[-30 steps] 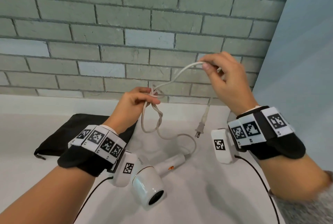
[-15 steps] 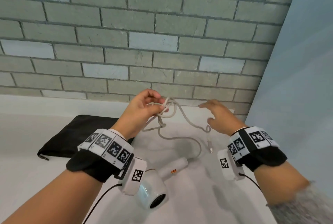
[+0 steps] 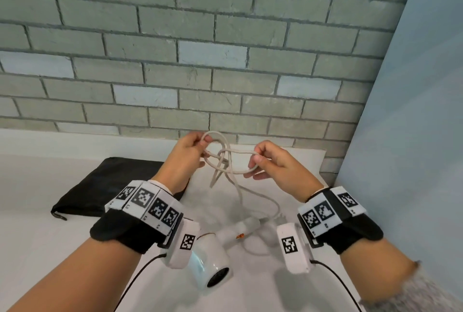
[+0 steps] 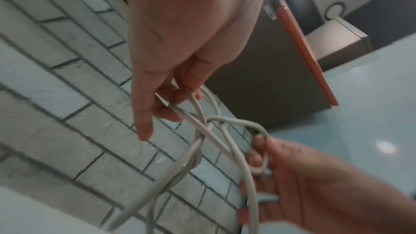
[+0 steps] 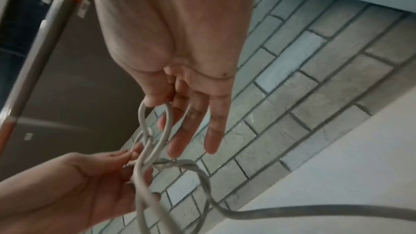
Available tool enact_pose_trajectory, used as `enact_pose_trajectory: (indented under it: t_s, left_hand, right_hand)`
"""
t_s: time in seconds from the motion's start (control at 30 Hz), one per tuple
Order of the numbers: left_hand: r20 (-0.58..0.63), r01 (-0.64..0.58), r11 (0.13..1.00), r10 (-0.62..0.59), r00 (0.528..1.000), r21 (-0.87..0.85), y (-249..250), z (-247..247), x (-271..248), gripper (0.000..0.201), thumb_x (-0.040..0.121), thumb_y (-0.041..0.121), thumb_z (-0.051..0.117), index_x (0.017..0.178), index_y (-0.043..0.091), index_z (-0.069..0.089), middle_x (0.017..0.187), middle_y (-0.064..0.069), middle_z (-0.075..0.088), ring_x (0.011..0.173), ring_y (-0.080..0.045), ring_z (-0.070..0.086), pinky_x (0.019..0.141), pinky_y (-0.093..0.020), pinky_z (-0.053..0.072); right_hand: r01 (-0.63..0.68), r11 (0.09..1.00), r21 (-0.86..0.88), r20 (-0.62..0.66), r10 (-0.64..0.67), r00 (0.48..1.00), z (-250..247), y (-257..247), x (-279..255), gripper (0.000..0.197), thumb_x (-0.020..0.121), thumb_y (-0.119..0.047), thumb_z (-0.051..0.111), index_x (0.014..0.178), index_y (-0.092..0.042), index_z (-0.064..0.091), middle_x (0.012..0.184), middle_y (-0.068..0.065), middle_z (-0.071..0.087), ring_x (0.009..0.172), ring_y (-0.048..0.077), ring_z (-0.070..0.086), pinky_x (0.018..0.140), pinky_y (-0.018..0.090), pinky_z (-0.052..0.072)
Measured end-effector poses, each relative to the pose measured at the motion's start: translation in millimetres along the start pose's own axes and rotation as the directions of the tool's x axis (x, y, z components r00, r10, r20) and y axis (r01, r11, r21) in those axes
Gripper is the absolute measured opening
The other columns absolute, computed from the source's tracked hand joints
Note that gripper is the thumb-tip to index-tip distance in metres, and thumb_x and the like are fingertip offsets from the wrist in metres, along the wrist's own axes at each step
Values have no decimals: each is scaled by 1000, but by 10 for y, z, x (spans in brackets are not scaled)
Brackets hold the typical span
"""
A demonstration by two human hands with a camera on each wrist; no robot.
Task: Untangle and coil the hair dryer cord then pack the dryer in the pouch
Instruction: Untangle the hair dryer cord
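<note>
The white hair dryer lies on the white counter between my wrists, nozzle toward me. Its pale cord rises from the handle into a loose knot held in the air near the wall. My left hand pinches one loop of the knot between thumb and fingers. My right hand pinches the opposite loop, its outer fingers straight. The black pouch lies flat behind my left wrist. The plug is out of sight.
A grey brick wall closes off the back, and a pale blue panel stands on the right. Black cables trail from the wrist cameras across the counter near me.
My right hand came down from holding the cord high, let it go, and now pinches a loop beside the knot. The left hand kept its hold and rose slightly.
</note>
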State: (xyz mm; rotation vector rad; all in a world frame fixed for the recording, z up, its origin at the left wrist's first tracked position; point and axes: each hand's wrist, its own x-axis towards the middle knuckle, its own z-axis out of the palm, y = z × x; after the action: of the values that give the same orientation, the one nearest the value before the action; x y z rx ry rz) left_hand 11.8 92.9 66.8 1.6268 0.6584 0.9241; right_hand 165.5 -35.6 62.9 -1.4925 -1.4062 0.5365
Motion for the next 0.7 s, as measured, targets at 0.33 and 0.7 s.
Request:
enact_pose_trajectory:
  t_s: [0.33, 0.7]
  left_hand:
    - [202, 238, 454, -127, 971, -859, 68, -144, -34, 44, 95, 20, 32, 53, 14, 43, 96, -14, 72, 89, -28, 71, 88, -42, 52]
    - [116, 88, 546, 18, 993, -833, 45, -240, -68, 33, 73, 23, 52, 40, 21, 44, 100, 1, 72, 121, -15, 56, 104, -47, 36]
  right_hand:
    - [-156, 938, 310, -33, 174, 984, 15, 217, -139, 7, 89, -13, 53, 83, -12, 50, 72, 2, 35, 60, 12, 43, 60, 36, 60]
    - [-101, 993, -55, 26, 103, 994, 165, 406, -170, 43, 67, -4, 77, 69, -17, 36, 76, 3, 39, 71, 15, 42, 65, 19, 36]
